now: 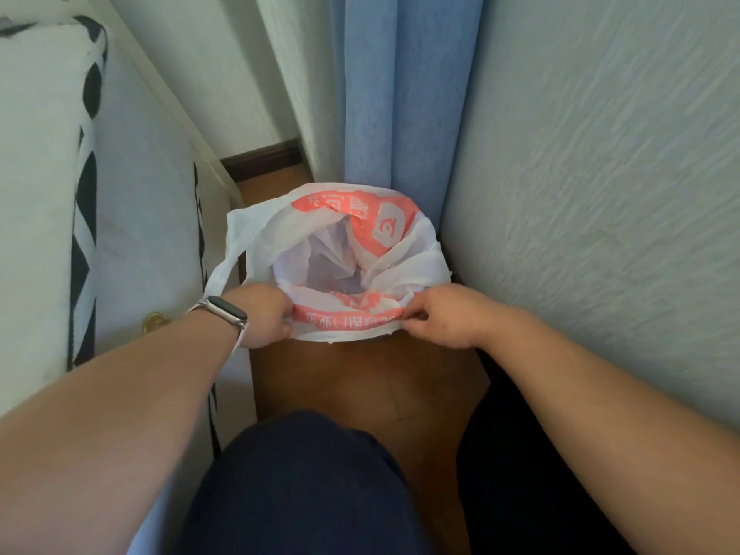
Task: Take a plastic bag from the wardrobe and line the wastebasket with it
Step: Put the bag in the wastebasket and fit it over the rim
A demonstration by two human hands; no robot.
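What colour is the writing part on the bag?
Orange-red with white writing, on the white plastic bag, seen in the head view.

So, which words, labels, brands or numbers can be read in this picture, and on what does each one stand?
Plastic bag, far side: white characters and a logo on the red print, too creased to read.
Plastic bag, near edge: white characters, upside down and blurred, not readable.
Watch: dark screen, no text.

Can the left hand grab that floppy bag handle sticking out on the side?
Probably yes. The loose handle hangs just beside the left hand, nothing between them, but that hand would have to let go of the bag rim first.
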